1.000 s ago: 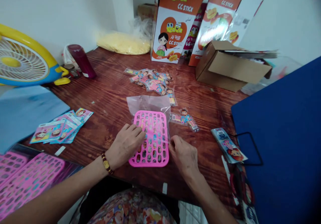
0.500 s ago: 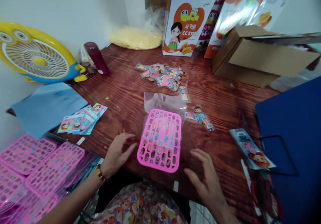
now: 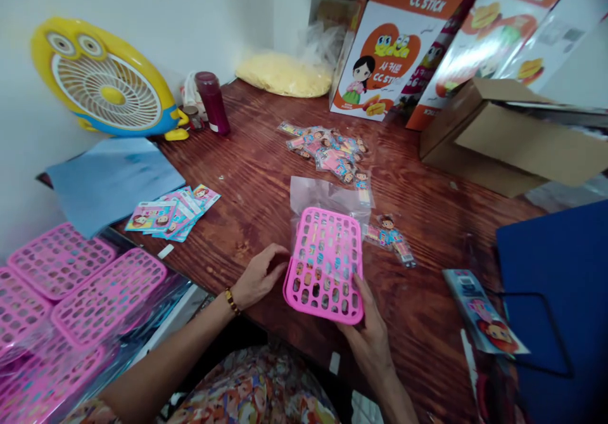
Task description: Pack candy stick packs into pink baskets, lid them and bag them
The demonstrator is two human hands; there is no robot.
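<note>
A pink perforated plastic basket (image 3: 327,265) lies bottom-up at the near edge of the table, with small mixed items showing through its holes. A clear plastic bag (image 3: 308,192) sticks out beyond its far end. My right hand (image 3: 370,329) grips the basket's near right corner, thumb underneath and fingers along the side. Close to the basket's left side is my left hand (image 3: 261,277), fingers curved and apart, holding nothing; whether its fingertips touch the rim I cannot tell.
Small cartoon packets (image 3: 332,151) lie in a pile behind the basket, with several more packets (image 3: 392,237) to its right. Printed cards (image 3: 171,212) and wrapped pink baskets (image 3: 109,297) are at left. A cardboard box (image 3: 503,139) and a blue panel (image 3: 560,284) stand at right.
Both hands have moved in toward the basket. My right hand has taken hold of its near right corner, and my left hand has come up to its left side. The view has shifted left.
</note>
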